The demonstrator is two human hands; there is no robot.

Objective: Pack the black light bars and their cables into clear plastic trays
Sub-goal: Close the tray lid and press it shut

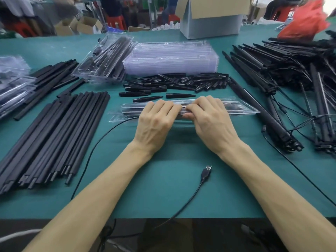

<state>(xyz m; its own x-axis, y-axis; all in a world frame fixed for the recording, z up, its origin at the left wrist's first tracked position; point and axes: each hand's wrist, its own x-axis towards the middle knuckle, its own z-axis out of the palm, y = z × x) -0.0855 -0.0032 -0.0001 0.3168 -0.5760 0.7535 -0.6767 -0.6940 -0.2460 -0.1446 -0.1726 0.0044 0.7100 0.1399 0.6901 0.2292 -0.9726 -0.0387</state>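
Note:
A long clear plastic tray (pixel 240 109) lies crosswise on the green table, with black parts inside it. My left hand (pixel 156 122) and my right hand (pixel 209 117) sit side by side on its middle, fingers curled over the top and thumbs at the near edge, pinching the tray. A thin black cable (pixel 94 150) runs out from the tray's left end and curves toward the table's front edge. A USB plug (pixel 206 172) on another cable lies between my forearms.
Black bars (pixel 54 139) lie in a row at left. Short black spikes (pixel 174 82) are heaped behind the tray. A stack of empty clear trays (pixel 171 59) and a filled tray (pixel 103 59) stand further back. Tangled light bars with cables (pixel 291 70) fill the right.

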